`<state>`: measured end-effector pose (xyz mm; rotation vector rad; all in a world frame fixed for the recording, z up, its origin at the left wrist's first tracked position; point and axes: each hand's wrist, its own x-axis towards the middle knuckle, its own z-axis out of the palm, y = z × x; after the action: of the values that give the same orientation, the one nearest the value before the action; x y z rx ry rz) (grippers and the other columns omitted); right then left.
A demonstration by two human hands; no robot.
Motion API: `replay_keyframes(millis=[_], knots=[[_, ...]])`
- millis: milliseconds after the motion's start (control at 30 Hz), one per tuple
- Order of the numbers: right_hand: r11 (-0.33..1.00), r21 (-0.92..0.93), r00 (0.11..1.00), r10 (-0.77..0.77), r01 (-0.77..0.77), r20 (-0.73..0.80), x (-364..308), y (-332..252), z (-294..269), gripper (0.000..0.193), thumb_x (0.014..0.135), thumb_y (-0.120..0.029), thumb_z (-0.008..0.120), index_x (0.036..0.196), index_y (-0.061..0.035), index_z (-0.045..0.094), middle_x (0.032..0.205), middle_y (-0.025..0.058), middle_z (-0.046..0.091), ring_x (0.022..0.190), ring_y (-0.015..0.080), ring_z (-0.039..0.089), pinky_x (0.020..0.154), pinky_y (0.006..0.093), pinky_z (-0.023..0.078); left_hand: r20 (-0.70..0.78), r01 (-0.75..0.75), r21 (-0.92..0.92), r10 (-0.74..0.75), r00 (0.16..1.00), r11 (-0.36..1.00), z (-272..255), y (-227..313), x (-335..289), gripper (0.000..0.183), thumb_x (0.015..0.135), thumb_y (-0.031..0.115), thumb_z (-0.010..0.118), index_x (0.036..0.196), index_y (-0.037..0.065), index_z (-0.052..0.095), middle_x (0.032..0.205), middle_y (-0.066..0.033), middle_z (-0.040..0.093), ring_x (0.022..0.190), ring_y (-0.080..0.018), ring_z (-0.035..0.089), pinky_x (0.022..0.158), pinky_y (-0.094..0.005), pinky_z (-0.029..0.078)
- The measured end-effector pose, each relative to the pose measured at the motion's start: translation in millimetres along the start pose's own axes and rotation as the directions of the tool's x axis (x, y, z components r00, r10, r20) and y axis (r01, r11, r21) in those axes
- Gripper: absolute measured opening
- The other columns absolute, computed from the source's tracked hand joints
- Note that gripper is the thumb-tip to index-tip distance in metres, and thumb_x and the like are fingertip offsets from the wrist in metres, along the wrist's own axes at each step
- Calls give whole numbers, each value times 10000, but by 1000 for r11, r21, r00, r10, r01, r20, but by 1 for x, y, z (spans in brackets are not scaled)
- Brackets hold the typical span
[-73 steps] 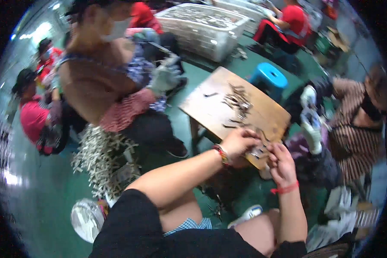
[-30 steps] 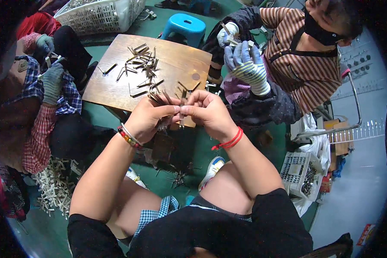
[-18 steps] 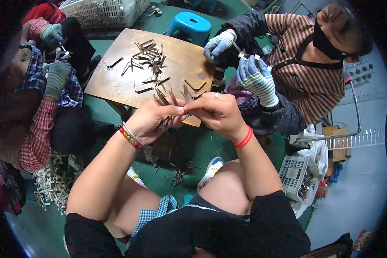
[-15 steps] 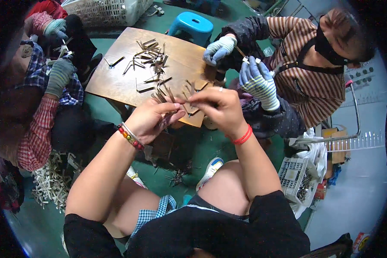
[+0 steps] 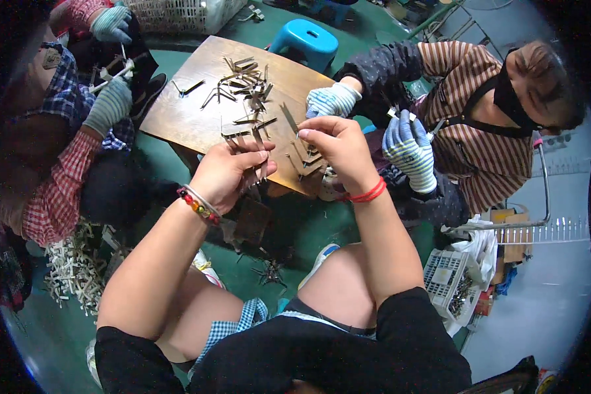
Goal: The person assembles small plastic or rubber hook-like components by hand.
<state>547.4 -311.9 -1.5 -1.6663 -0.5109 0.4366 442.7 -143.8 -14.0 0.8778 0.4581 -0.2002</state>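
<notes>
My left hand (image 5: 228, 169) is closed around several thin metal strips (image 5: 261, 148), which stick up past the thumb at the table's near edge. My right hand (image 5: 340, 148) pinches a flat metal strip (image 5: 288, 118) between thumb and fingertips, its free end pointing up and away. Under and beside that hand, more bent metal strips (image 5: 300, 161) lie near the table's right corner. A loose pile of L-shaped metal strips (image 5: 251, 85) spreads over the middle of the wooden table (image 5: 171, 121), and a lone bent strip (image 5: 189, 88) rests to its left.
At right, a person in a striped top works with gloved hands (image 5: 410, 154); another person's gloved hands (image 5: 108, 108) hold white parts at left. A blue stool (image 5: 306, 43) stands behind the table. White parts (image 5: 79, 266) are heaped lower left, and a white basket (image 5: 446, 272) sits lower right.
My hands have moved apart. The right hand now holds a single strip away from the left hand's bunch. The person at right has shifted one gloved hand toward the table.
</notes>
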Motion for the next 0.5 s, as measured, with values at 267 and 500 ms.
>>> replay_keyframes(millis=[267, 500], knots=[[720, 653, 968, 115, -235, 222, -5, -16, -14, 112, 816, -80, 552, 907, -47, 607, 513, -42, 391, 407, 55, 279, 394, 213, 197, 3, -68, 71, 68, 998, 995, 1, 4, -1, 127, 782, 19, 601, 901, -9, 566, 744, -37, 578, 625, -96, 540, 504, -184, 421], [849, 470, 969, 180, -240, 168, -4, -14, -14, 108, 800, -64, 576, 899, -38, 610, 535, -46, 438, 414, 45, 297, 398, 202, 211, -11, -73, 97, 74, 997, 993, 5, 1, -3, 141, 793, 101, 612, 914, 32, 590, 702, 17, 554, 605, -56, 494, 504, -171, 369]])
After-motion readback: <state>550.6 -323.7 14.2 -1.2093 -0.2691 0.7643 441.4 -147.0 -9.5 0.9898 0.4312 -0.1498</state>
